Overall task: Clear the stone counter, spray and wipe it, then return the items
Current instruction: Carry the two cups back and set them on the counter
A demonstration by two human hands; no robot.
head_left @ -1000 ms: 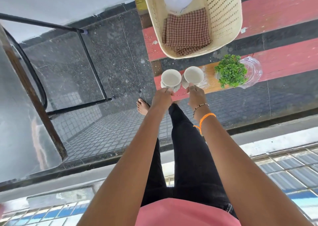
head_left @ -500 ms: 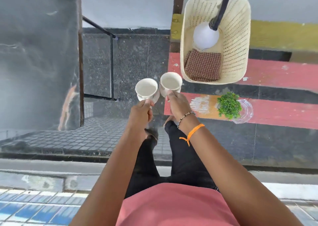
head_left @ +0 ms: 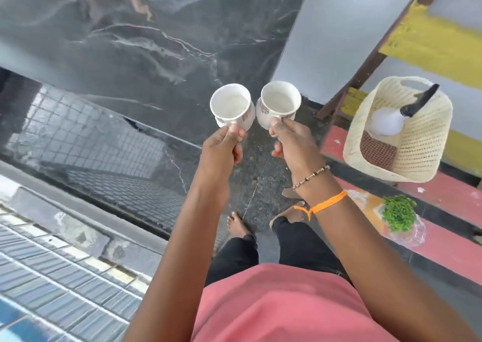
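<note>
My left hand (head_left: 223, 147) grips the handle of a white cup (head_left: 231, 105), and my right hand (head_left: 290, 137) grips the handle of a second white cup (head_left: 277, 104). Both cups are upright, side by side, held in the air over the near edge of the dark veined stone counter (head_left: 135, 44). A cream plastic basket (head_left: 422, 143) on the red steps at the right holds a white spray bottle (head_left: 387, 121) with a black trigger and a folded checked cloth (head_left: 378, 152). A small green plant (head_left: 397, 212) sits lower right on a clear glass dish.
Red and dark painted steps (head_left: 443, 240) run along the right, with a yellow band above. A brown post (head_left: 365, 62) rises beside the white wall. My bare feet (head_left: 236, 224) stand on dark floor. Blue tiles lie at the lower left.
The view has swung left, from the steps to the stone counter. Both cups have come off the step and now hang in my hands over the counter's edge.
</note>
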